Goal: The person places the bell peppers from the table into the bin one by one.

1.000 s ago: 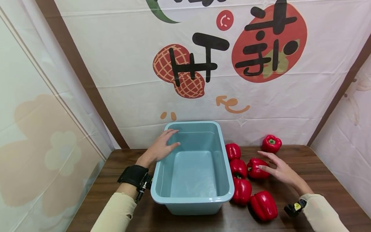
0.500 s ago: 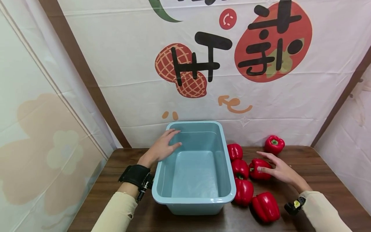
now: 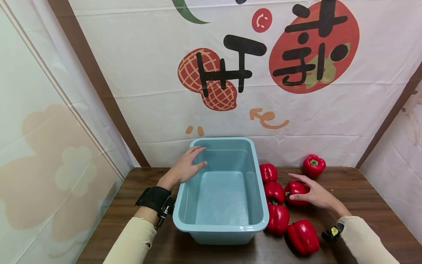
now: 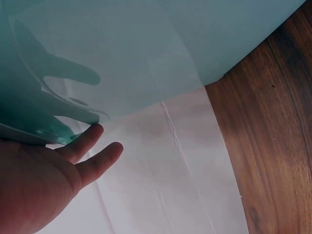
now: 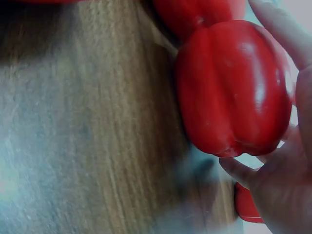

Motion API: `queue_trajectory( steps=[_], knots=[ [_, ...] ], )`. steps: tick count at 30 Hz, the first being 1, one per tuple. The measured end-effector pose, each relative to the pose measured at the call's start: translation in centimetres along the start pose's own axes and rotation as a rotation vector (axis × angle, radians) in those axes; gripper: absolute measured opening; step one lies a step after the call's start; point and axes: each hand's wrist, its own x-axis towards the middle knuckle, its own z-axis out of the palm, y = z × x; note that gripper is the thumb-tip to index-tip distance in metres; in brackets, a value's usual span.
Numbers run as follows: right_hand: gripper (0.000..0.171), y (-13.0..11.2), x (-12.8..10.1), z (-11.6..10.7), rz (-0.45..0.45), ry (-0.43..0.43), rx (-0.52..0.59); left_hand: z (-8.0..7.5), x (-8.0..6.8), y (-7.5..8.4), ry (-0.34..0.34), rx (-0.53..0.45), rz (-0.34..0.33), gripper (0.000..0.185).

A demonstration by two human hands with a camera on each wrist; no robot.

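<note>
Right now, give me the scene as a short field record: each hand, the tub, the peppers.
left hand: rests flat on the tub's left rim, fingers straight
right hand: curled round one pepper, which lies on the table
tub: light blue, nothing in it
other peppers: five red, on the table right of the tub; one apart near the back wall

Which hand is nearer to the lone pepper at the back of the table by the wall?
Right. The right hand grips another pepper just in front of the lone pepper. The left hand rests on the tub's far left rim, across the tub from it.
</note>
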Motion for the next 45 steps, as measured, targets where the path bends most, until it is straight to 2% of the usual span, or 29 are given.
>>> queue_trajectory(
  steps=[7,13,26,34,45],
  knots=[
    [0.085,-0.1,0.4,0.7,-0.021,0.041,-0.061,0.0,-0.1,0.0,0.004,-0.005,-0.006,0.061],
    [0.086,0.2,0.5,0.7,-0.056,0.069,-0.113,0.0,-0.1,0.0,0.011,0.000,0.001,0.061],
    [0.083,0.6,0.0,0.8,-0.035,0.029,-0.030,0.1,0.0,-0.1,0.013,-0.052,-0.007,0.060],
    [0.089,0.9,-0.1,0.8,-0.042,0.022,-0.042,0.1,0.0,-0.1,0.013,-0.071,-0.006,0.061],
    [0.082,0.6,-0.4,1.3,-0.018,0.068,-0.071,0.1,-0.1,-0.1,0.014,-0.086,-0.013,0.061]
  ],
)
